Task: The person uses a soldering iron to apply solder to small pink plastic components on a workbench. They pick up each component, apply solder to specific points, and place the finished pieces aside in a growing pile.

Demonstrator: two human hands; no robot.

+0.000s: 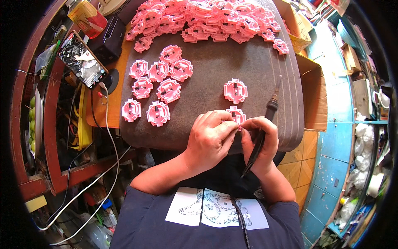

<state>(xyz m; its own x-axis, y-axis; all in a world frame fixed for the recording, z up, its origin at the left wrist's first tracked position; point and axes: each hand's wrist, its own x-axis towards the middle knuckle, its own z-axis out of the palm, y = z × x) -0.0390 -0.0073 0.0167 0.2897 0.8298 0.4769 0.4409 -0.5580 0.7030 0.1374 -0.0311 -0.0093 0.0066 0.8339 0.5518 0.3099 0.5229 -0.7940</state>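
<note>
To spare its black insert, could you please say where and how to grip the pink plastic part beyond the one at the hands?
Probably pinch the pink plastic part by its notched rim, from the left: the black insert sits inside; the soldering iron is on the right.

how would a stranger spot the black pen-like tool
Start at the dark brown worktop. By its near edge, the right hand holds the slim black tool, thin tip pointing forward. It alone is long and straight among squat pink pieces.
</note>
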